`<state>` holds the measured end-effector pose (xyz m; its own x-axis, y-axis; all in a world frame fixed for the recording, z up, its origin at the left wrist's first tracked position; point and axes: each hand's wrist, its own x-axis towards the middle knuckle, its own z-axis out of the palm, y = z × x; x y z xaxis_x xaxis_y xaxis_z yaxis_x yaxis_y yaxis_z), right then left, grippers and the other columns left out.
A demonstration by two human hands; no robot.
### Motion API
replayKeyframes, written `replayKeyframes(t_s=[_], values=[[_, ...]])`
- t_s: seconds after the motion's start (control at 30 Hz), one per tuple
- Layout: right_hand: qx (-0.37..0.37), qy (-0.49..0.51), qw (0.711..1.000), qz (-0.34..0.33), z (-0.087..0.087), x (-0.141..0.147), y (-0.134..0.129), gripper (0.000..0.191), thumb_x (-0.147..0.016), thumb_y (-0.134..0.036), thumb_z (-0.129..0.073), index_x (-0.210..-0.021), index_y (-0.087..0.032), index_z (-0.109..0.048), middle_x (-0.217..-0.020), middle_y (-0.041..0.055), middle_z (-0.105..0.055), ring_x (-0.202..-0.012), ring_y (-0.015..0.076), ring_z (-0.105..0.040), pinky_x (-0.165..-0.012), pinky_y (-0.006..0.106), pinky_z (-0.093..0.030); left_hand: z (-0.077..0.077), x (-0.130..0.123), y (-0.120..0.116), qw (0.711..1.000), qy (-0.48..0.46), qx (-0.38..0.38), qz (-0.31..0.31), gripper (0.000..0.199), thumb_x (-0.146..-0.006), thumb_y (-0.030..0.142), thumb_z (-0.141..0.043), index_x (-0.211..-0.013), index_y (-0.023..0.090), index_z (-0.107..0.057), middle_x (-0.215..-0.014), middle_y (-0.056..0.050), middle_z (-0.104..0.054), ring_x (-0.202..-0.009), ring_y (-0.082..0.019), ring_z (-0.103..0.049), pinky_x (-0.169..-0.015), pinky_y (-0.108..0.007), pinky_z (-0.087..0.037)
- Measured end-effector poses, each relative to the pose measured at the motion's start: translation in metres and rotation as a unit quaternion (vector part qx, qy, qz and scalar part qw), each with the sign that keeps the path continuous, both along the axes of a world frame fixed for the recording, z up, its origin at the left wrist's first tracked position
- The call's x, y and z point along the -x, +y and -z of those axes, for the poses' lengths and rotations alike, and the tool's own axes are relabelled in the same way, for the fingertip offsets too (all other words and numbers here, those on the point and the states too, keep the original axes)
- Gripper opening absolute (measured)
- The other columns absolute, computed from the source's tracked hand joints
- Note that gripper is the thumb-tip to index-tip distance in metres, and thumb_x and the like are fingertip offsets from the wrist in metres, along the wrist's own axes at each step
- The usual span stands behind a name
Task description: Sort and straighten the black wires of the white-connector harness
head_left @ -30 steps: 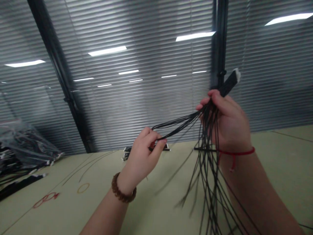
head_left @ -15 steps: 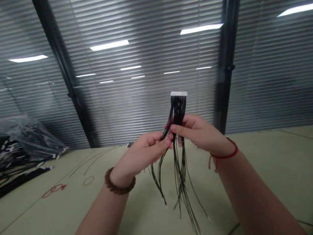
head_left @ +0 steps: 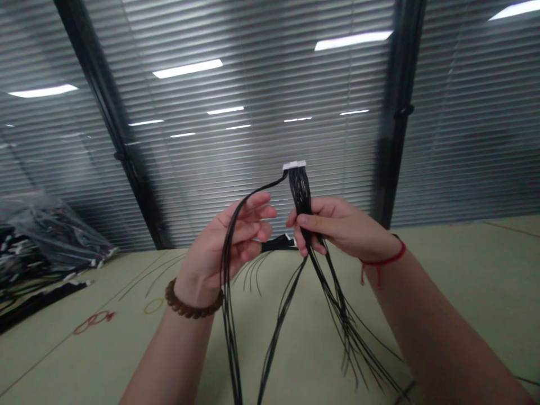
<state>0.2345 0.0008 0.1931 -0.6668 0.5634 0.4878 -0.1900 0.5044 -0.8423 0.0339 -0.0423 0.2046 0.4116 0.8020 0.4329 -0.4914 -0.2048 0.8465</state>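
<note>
A black wire harness hangs upright in the middle of the view from a white connector at its top. My right hand is closed around the main bundle, thumb in front, just below the connector. To the left, my left hand has its fingers apart and loosely bent. A thinner group of wires arches from the connector's left end and drapes across that hand near the thumb. Below the right hand the loose wire ends fan out in separate strands.
Behind the hands, another black cable with white ends lies on the pale green table. At left are a clear plastic bag over piled cables, a red loop and a yellow ring. Blinds cover the glass behind.
My left hand has let go its pinch and moved left, away from the right hand. A wire group now bows out leftward over it. The connector has shifted slightly left and tilted.
</note>
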Motion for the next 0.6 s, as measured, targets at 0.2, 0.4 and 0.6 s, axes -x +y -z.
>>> replayKeyframes(t_s=[0.2,0.4,0.6], values=[[-0.032,-0.088,0.995,-0.029,0.0,0.017,-0.013,0.019,-0.088,-0.029,-0.053,-0.079,-0.012,-0.053,-0.064,0.0011,-0.062,-0.047,0.0054,-0.052,-0.041,0.015,-0.04,0.018,-0.024,0.013,0.981,0.082,-0.102,-0.14,0.03,-0.064,0.036,-0.078,-0.078,0.017,-0.062,-0.063,0.003,-0.058,-0.05,-0.009,-0.054,-0.046,-0.019,-0.047],[-0.032,-0.145,0.988,-0.035,0.002,0.016,-0.013,0.023,-0.087,-0.033,-0.053,-0.085,-0.011,-0.054,-0.066,0.0011,-0.061,-0.05,0.0059,-0.052,-0.046,0.016,-0.042,0.014,-0.017,0.01,0.932,0.094,-0.167,-0.308,0.016,-0.07,0.03,-0.074,-0.074,0.016,-0.067,-0.062,0.002,-0.063,-0.053,-0.01,-0.056,-0.049,-0.02,-0.046],[0.008,-0.24,0.969,-0.058,-0.001,-0.015,0.004,0.034,-0.084,-0.041,-0.056,-0.093,-0.009,-0.057,-0.062,0.0015,-0.061,-0.048,0.0069,-0.05,-0.045,0.017,-0.039,0.003,0.017,0.017,0.836,0.069,-0.259,-0.479,0.008,-0.072,0.024,-0.072,-0.075,0.017,-0.07,-0.065,0.002,-0.066,-0.06,-0.01,-0.057,-0.058,-0.02,-0.047]])
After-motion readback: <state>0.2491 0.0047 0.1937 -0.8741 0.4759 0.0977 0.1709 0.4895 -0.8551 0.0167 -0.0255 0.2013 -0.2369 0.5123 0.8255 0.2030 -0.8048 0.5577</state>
